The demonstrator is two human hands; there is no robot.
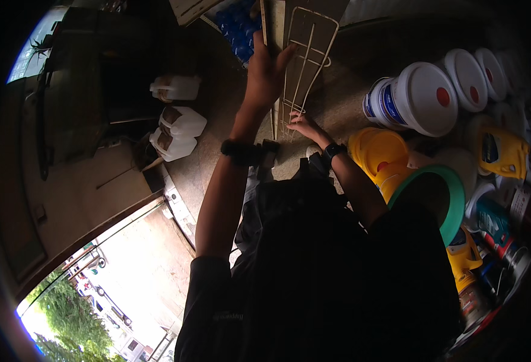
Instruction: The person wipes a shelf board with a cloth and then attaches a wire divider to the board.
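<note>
A cream wire rack stands upright in front of me, its thin bars forming a long narrow frame. My right hand is closed around the rack's lower end. To the left of the rack is a tall, pale, thin-edged board, running close alongside it. My left hand grips this board higher up, its thumb reaching toward the rack's bars. The left fingers' far side is partly hidden by the board.
Blue bottles sit behind the board. White plastic jugs stand on the floor at left. At right are white buckets, yellow containers and a green-rimmed tub. A bright doorway is at lower left.
</note>
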